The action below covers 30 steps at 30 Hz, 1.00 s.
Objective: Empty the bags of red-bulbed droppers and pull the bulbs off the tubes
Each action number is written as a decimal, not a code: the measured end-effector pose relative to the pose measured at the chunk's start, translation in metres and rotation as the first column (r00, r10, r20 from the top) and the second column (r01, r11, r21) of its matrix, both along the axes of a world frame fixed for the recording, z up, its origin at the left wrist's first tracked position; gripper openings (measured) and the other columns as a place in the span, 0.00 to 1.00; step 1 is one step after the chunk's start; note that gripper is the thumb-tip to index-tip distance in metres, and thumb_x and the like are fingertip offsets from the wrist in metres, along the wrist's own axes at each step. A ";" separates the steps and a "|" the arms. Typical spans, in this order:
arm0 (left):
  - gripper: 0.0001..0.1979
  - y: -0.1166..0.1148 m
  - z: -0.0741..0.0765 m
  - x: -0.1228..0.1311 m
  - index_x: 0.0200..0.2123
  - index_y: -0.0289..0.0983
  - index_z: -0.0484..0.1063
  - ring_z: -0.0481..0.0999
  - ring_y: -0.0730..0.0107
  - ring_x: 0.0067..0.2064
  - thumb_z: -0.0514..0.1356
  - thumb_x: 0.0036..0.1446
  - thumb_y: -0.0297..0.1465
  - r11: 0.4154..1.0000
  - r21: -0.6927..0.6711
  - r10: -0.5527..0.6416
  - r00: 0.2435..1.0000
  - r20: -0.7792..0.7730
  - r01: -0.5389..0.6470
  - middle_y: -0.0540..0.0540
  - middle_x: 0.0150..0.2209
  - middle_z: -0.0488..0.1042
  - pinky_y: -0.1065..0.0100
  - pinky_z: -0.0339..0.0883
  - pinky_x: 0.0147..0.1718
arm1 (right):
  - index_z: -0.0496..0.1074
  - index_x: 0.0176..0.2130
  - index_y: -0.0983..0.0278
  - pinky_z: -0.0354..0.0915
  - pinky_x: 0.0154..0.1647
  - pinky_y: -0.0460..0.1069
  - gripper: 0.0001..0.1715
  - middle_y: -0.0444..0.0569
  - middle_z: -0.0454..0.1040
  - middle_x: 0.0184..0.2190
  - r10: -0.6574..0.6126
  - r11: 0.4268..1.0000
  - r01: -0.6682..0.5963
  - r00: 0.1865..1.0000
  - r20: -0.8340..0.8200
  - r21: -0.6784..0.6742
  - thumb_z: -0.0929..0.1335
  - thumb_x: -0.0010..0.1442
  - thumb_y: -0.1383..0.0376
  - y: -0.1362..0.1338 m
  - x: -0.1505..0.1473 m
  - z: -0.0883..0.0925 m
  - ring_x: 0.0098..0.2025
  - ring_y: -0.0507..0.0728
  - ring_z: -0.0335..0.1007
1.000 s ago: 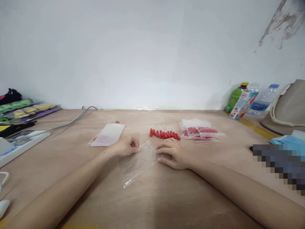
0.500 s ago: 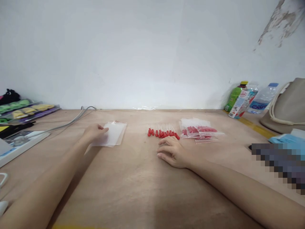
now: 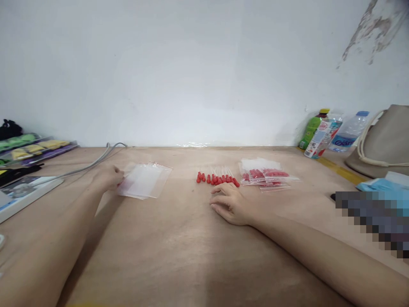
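Plastic bags (image 3: 139, 181) lie fanned left of centre; the left hand (image 3: 110, 177) curls at their edge, grip unclear. The right hand (image 3: 231, 204), fingers loosely open, rests near red-tipped sticks (image 3: 215, 179). "Gan" reads on the water bottle (image 3: 345, 142), behind a carton (image 3: 320, 140) with blurred print

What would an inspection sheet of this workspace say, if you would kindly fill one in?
Surface: light-brown wooden table, yellow strip at right.
Job's things: small red bulb-ended pieces with thin pale stems, loose; translucent flat plastic bags at left; clear plastic bags holding red pieces at right.
Clutter: green plastic bottle with yellow cap, clear plastic bottle with blue cap, corded beige bag.
Grip: left hand at the translucent bags' left edge, hold unclear; right hand loosely curled, nothing seen held.
Cables: grey cable reaching white rectangular power strip.
Surroundings: white wall, peeling patch upper right.
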<state>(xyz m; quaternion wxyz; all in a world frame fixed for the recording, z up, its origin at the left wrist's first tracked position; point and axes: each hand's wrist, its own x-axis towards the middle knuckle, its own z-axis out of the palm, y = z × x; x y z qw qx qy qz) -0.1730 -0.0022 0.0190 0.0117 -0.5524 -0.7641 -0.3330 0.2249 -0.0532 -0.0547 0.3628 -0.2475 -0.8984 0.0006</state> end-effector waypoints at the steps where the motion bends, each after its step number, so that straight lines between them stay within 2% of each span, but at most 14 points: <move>1: 0.13 -0.003 0.006 0.004 0.22 0.32 0.64 0.64 0.67 0.25 0.65 0.41 0.34 0.997 -0.004 0.081 0.995 -0.055 -0.082 0.54 0.13 0.55 0.69 0.56 0.28 | 0.72 0.34 0.62 0.58 0.43 0.54 0.07 0.52 0.68 0.40 0.000 1.000 0.000 1.000 -0.001 0.000 0.64 0.56 0.65 0.000 0.000 0.000 0.41 0.56 0.63; 2: 0.13 -0.006 0.012 0.009 0.28 0.31 0.65 0.66 0.63 0.29 0.63 0.43 0.33 0.987 0.005 0.159 0.980 -0.116 -0.160 0.52 0.17 0.58 0.66 0.58 0.31 | 0.72 0.34 0.62 0.58 0.43 0.54 0.07 0.52 0.68 0.40 -0.001 1.000 0.001 1.000 -0.002 -0.002 0.64 0.56 0.65 0.000 0.000 -0.001 0.41 0.56 0.63; 4: 0.14 -0.013 0.023 0.025 0.42 0.30 0.61 0.68 0.59 0.34 0.52 0.56 0.34 0.950 0.156 0.310 0.872 -0.378 -0.270 0.47 0.26 0.65 0.60 0.60 0.34 | 0.72 0.34 0.62 0.58 0.43 0.54 0.08 0.52 0.68 0.40 -0.001 1.000 0.001 1.000 -0.003 -0.008 0.64 0.56 0.64 0.000 0.001 -0.001 0.41 0.56 0.62; 6: 0.16 -0.018 0.029 0.047 0.47 0.30 0.58 0.69 0.59 0.34 0.43 0.61 0.34 0.948 0.222 0.308 0.838 -0.451 -0.229 0.44 0.30 0.67 0.58 0.61 0.34 | 0.73 0.35 0.62 0.57 0.43 0.54 0.08 0.52 0.68 0.40 -0.002 1.000 0.002 1.000 -0.001 -0.014 0.64 0.56 0.64 0.000 0.001 -0.001 0.41 0.56 0.62; 8: 0.14 -0.019 0.027 0.071 0.47 0.32 0.56 0.69 0.64 0.32 0.44 0.60 0.31 0.955 0.273 0.206 0.918 -0.337 -0.114 0.45 0.30 0.69 0.62 0.62 0.34 | 0.72 0.35 0.62 0.57 0.42 0.54 0.08 0.52 0.68 0.40 -0.004 1.000 0.004 1.000 0.003 -0.016 0.64 0.56 0.64 0.000 0.001 0.000 0.40 0.56 0.62; 10: 0.16 -0.017 0.014 0.095 0.49 0.34 0.55 0.69 0.70 0.31 0.46 0.56 0.26 0.951 0.282 -0.089 0.987 -0.135 0.124 0.48 0.31 0.69 0.69 0.62 0.32 | 0.72 0.35 0.62 0.56 0.41 0.53 0.07 0.51 0.69 0.37 -0.010 1.000 0.010 1.000 0.008 -0.024 0.64 0.56 0.65 0.000 0.001 0.001 0.39 0.55 0.62; 14: 0.14 -0.015 -0.023 0.133 0.37 0.36 0.67 0.65 0.74 0.21 0.45 0.50 0.24 0.909 0.113 -0.408 0.912 0.049 0.401 0.53 0.21 0.65 0.74 0.59 0.23 | 0.72 0.34 0.63 0.54 0.39 0.52 0.07 0.48 0.71 0.29 -0.034 0.997 0.036 0.999 0.025 -0.062 0.64 0.56 0.66 -0.001 0.000 0.003 0.35 0.53 0.62; 17: 0.15 -0.024 -0.039 0.149 0.35 0.33 0.69 0.66 0.73 0.22 0.46 0.46 0.23 0.841 -0.110 -0.507 0.843 0.180 0.530 0.52 0.20 0.66 0.72 0.59 0.23 | 0.72 0.34 0.63 0.53 0.39 0.52 0.07 0.47 0.71 0.27 -0.034 0.996 0.037 0.998 0.049 -0.076 0.64 0.56 0.66 -0.002 -0.001 0.006 0.34 0.53 0.61; 21: 0.12 -0.047 -0.030 0.160 0.33 0.32 0.70 0.69 0.71 0.25 0.49 0.50 0.29 0.761 -0.302 -0.530 0.818 0.222 0.575 0.49 0.23 0.70 0.70 0.62 0.27 | 0.73 0.34 0.62 0.51 0.39 0.52 0.08 0.46 0.72 0.27 -0.029 0.995 0.035 0.997 0.067 -0.090 0.64 0.57 0.66 -0.003 -0.002 0.008 0.34 0.53 0.60; 24: 0.16 -0.069 -0.008 0.167 0.32 0.33 0.69 0.70 0.71 0.22 0.50 0.54 0.40 0.563 -0.474 -0.589 0.731 0.345 0.677 0.50 0.21 0.69 0.71 0.62 0.24 | 0.73 0.34 0.61 0.51 0.39 0.52 0.08 0.46 0.72 0.27 -0.029 0.994 0.037 0.997 0.076 -0.105 0.64 0.56 0.66 -0.002 -0.001 0.006 0.34 0.54 0.60; 27: 0.23 -0.085 0.014 0.171 0.39 0.35 0.68 0.64 0.74 0.16 0.50 0.54 0.48 0.246 -0.621 -0.574 0.628 0.525 0.744 0.54 0.16 0.64 0.73 0.59 0.18 | 0.72 0.38 0.61 0.52 0.39 0.52 0.10 0.46 0.72 0.30 -0.037 0.994 0.042 0.998 0.046 -0.099 0.64 0.56 0.69 0.000 0.000 0.003 0.35 0.54 0.60; 28: 0.23 -0.088 0.018 0.171 0.40 0.35 0.69 0.62 0.76 0.16 0.50 0.54 0.49 0.175 -0.624 -0.592 0.588 0.551 0.762 0.54 0.16 0.62 0.74 0.57 0.17 | 0.72 0.39 0.61 0.52 0.39 0.52 0.11 0.47 0.72 0.31 -0.042 0.994 0.045 0.999 0.034 -0.096 0.63 0.55 0.70 0.000 0.000 0.003 0.35 0.54 0.60; 29: 0.23 -0.089 0.020 0.172 0.39 0.36 0.69 0.60 0.77 0.16 0.50 0.54 0.48 0.146 -0.604 -0.635 0.542 0.550 0.784 0.55 0.16 0.61 0.75 0.56 0.17 | 0.71 0.39 0.62 0.52 0.39 0.51 0.12 0.47 0.72 0.32 -0.053 0.994 0.055 0.998 0.026 -0.094 0.63 0.55 0.70 0.000 0.000 0.002 0.36 0.54 0.61; 30: 0.22 -0.089 0.020 0.172 0.37 0.36 0.71 0.59 0.78 0.17 0.50 0.55 0.48 0.157 -0.573 -0.697 0.502 0.513 0.804 0.55 0.17 0.60 0.75 0.55 0.18 | 0.71 0.39 0.62 0.52 0.39 0.51 0.11 0.47 0.72 0.33 -0.076 0.992 0.078 0.997 0.026 -0.099 0.63 0.55 0.70 -0.001 0.000 0.002 0.37 0.54 0.61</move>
